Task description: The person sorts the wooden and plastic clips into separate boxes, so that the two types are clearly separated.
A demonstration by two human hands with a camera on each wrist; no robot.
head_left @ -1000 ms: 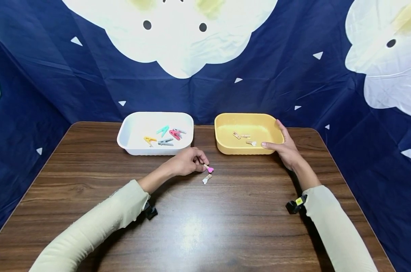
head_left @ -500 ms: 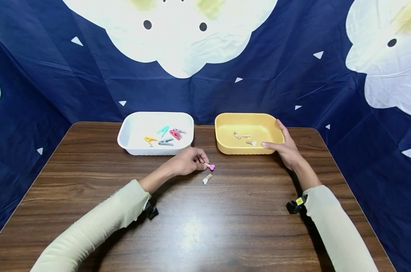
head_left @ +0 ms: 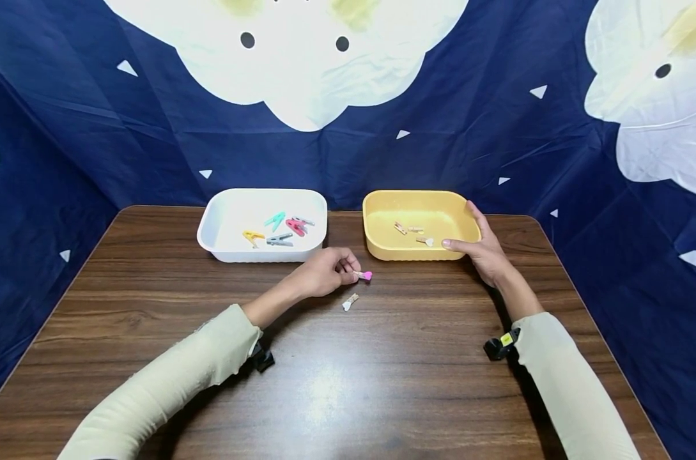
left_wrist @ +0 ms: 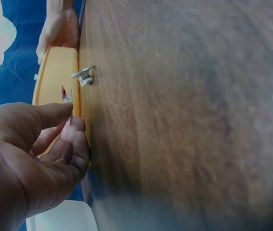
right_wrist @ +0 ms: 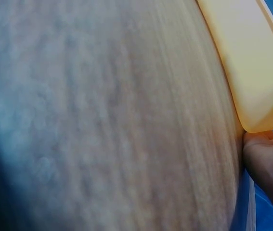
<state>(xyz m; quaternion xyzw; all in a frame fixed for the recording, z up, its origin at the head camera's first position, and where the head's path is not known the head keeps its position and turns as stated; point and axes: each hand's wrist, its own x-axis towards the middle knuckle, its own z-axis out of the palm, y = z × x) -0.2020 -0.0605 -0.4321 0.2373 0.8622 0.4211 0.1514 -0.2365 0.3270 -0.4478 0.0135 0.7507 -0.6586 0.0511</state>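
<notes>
My left hand (head_left: 326,271) pinches a small wooden clothespin with a pink heart (head_left: 366,276) between thumb and fingertips, just above the table. Below it lies a small clothespin with a white heart (head_left: 350,302), which also shows in the left wrist view. At the right end of the yellow basin (head_left: 413,254), my right hand (head_left: 486,252) grips the corner, thumb over the front rim and fingers along the outer side. Inside that basin are a white-heart clothespin (head_left: 425,241) and two other small wooden clothespins (head_left: 401,228). The right wrist view shows only part of this hand.
A white basin (head_left: 209,236) at the back left holds several plastic clothespins, among them a yellow one (head_left: 253,237) and a teal one (head_left: 275,221). The brown wooden table (head_left: 405,370) ends against a blue patterned curtain (head_left: 348,166).
My left hand has lifted the pink-heart clothespin from beside the white-heart one and moved it slightly right and away from me. My right hand stays on the yellow basin.
</notes>
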